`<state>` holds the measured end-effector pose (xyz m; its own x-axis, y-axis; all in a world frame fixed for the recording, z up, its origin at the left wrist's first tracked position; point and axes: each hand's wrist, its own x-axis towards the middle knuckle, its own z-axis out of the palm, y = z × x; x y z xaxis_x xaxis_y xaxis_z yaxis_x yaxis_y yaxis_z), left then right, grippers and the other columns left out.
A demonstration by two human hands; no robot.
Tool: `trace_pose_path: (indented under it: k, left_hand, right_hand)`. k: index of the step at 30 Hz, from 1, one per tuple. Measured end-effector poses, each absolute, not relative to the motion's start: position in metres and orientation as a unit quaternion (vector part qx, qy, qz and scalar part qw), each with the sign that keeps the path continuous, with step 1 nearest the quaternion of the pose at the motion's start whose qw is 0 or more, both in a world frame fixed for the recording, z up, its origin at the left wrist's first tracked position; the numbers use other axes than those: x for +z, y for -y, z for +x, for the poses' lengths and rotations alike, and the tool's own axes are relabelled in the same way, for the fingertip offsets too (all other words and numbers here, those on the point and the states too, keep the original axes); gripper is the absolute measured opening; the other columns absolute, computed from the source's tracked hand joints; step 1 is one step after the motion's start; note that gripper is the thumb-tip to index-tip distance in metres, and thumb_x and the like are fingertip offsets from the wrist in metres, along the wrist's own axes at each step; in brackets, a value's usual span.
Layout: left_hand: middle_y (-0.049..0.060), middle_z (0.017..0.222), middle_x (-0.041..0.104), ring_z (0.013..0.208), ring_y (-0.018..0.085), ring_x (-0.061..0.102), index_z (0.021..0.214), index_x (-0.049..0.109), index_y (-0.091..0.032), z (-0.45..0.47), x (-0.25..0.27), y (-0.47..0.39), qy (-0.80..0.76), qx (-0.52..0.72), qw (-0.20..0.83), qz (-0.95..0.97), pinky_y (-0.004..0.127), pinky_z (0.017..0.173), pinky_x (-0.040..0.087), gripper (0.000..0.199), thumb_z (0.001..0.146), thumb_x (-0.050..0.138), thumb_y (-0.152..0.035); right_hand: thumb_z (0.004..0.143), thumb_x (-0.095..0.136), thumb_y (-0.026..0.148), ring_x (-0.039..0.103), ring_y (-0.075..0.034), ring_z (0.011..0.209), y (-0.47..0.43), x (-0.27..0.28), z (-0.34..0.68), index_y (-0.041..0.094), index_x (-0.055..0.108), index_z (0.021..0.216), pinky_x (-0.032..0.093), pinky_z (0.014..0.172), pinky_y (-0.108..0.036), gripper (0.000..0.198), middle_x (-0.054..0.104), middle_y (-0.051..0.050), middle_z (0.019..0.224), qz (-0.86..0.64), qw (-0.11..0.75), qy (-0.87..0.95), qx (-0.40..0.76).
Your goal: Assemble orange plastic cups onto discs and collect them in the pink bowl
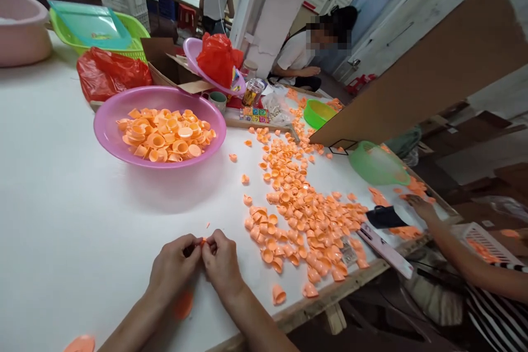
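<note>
My left hand [175, 261] and my right hand [223, 261] meet over the white table, fingertips pinched together. Between them shows a bit of a small orange plastic piece [203, 241]; the fingers hide most of it. A tiny orange scrap [208, 225] is just beyond the fingertips. Partly behind my left wrist lies a flat orange piece [183, 305], and another orange piece [80, 344] is at the bottom left edge. To the right of my hands spreads a heap of small orange plastic cups [305, 203]. Ahead, a purple basin [109, 126] holds many similar cups.
A cardboard sheet [433, 71] stands slanted on the right. Near it are a green bowl [371, 168] and a pink-white bar-shaped object [385, 250]. A co-worker's hand [421, 206] reaches onto the table's right side. Red bags, baskets and a box [169, 63] stand behind the basin.
</note>
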<state>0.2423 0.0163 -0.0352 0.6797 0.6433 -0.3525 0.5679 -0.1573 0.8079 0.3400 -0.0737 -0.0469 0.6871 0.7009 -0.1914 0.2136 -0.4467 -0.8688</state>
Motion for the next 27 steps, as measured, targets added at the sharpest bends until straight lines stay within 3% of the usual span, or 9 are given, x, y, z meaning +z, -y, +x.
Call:
trace_pose_path:
  k: [3, 5, 7, 9, 11, 16, 19, 23, 27]
  left_hand:
    - [-0.003, 0.064, 0.065, 0.059, 0.014, 0.057, 0.073, 0.060, -0.022, 0.243, -0.035, -0.014, -0.400, 0.050, 0.526, 0.749, 0.023, 0.056, 0.040, 0.018, 0.082, 0.050, -0.033]
    - [-0.004, 0.058, 0.060, 0.054, 0.013, 0.055, 0.072, 0.059, -0.021, 0.241, -0.026, -0.019, -0.420, 0.083, 0.548, 0.719, 0.022, 0.052, 0.040, 0.016, 0.080, 0.053, -0.034]
    - [-0.005, 0.057, 0.059, 0.053, 0.013, 0.056, 0.076, 0.062, -0.021, 0.239, -0.005, -0.034, -0.447, 0.138, 0.549, 0.693, 0.022, 0.051, 0.041, 0.017, 0.078, 0.056, -0.037]
    - [-0.004, 0.059, 0.061, 0.054, 0.013, 0.058, 0.081, 0.064, -0.021, 0.245, 0.026, -0.062, -0.467, 0.217, 0.516, 0.685, 0.022, 0.050, 0.042, 0.019, 0.078, 0.059, -0.039]
    - [-0.003, 0.061, 0.063, 0.054, 0.013, 0.059, 0.085, 0.066, -0.020, 0.260, 0.055, -0.102, -0.479, 0.299, 0.463, 0.683, 0.022, 0.052, 0.044, 0.017, 0.077, 0.060, -0.035]
    - [0.004, 0.079, 0.071, 0.065, 0.015, 0.067, 0.114, 0.064, -0.015, 0.301, 0.087, -0.189, -0.476, 0.341, 0.419, 0.695, 0.025, 0.061, 0.052, 0.040, 0.075, 0.062, -0.026]
    - [0.008, 0.105, 0.070, 0.080, 0.016, 0.067, 0.127, 0.058, -0.018, 0.292, 0.083, -0.184, -0.453, 0.360, 0.364, 0.730, 0.028, 0.071, 0.053, 0.050, 0.078, 0.062, -0.027]
    - [0.004, 0.097, 0.069, 0.081, 0.016, 0.061, 0.104, 0.068, -0.021, 0.232, 0.061, -0.115, -0.302, 0.233, 0.372, 0.846, 0.030, 0.074, 0.049, 0.023, 0.084, 0.059, -0.028]
    - [0.005, 0.098, 0.064, 0.090, 0.020, 0.055, 0.098, 0.067, -0.025, 0.175, 0.015, -0.028, -0.148, 0.013, 0.387, 0.910, 0.033, 0.078, 0.041, 0.023, 0.077, 0.064, -0.017]
  right_hand:
    - [0.078, 0.056, 0.020, 0.057, -0.014, 0.044, 0.065, -0.037, 0.370, 0.019, 0.057, 0.068, 0.042, 0.044, -0.022, 0.010, 0.059, 0.002, 0.051, -0.765, 0.384, 0.280, 0.436]
    - [0.080, 0.057, 0.023, 0.059, -0.016, 0.045, 0.049, -0.021, 0.406, 0.018, 0.062, 0.069, 0.045, 0.045, -0.024, 0.013, 0.060, 0.000, 0.052, -0.753, 0.352, 0.308, 0.462]
    - [0.083, 0.055, 0.020, 0.065, -0.018, 0.062, 0.022, -0.003, 0.450, 0.017, 0.069, 0.079, 0.051, 0.060, -0.027, 0.014, 0.067, -0.004, 0.068, -0.805, 0.369, 0.356, 0.297]
    - [0.082, 0.052, 0.005, 0.065, -0.021, 0.094, -0.013, 0.010, 0.490, 0.017, 0.071, 0.101, 0.049, 0.085, -0.031, 0.029, 0.069, -0.011, 0.101, -0.852, 0.331, 0.392, 0.104]
    - [0.077, 0.052, -0.003, 0.058, -0.026, 0.110, -0.048, 0.016, 0.517, 0.016, 0.069, 0.112, 0.043, 0.095, -0.035, 0.044, 0.063, -0.016, 0.117, -0.868, 0.288, 0.399, 0.062]
    - [0.073, 0.058, -0.002, 0.059, -0.028, 0.100, -0.081, 0.002, 0.516, 0.012, 0.074, 0.095, 0.045, 0.087, -0.036, 0.031, 0.066, -0.017, 0.096, -0.859, 0.288, 0.405, 0.122]
    - [0.078, 0.057, 0.008, 0.062, -0.020, 0.087, -0.049, -0.012, 0.484, 0.016, 0.073, 0.104, 0.048, 0.080, -0.031, 0.031, 0.066, -0.010, 0.097, -0.841, 0.298, 0.415, 0.179]
    - [0.081, 0.060, 0.028, 0.062, -0.015, 0.074, 0.023, -0.021, 0.431, 0.020, 0.073, 0.102, 0.050, 0.067, -0.026, 0.026, 0.067, -0.004, 0.095, -0.756, 0.403, 0.385, 0.344]
    - [0.072, 0.068, 0.025, 0.059, -0.016, 0.069, 0.087, -0.021, 0.388, 0.019, 0.067, 0.082, 0.048, 0.063, -0.026, 0.012, 0.064, -0.001, 0.076, -0.742, 0.434, 0.325, 0.394]
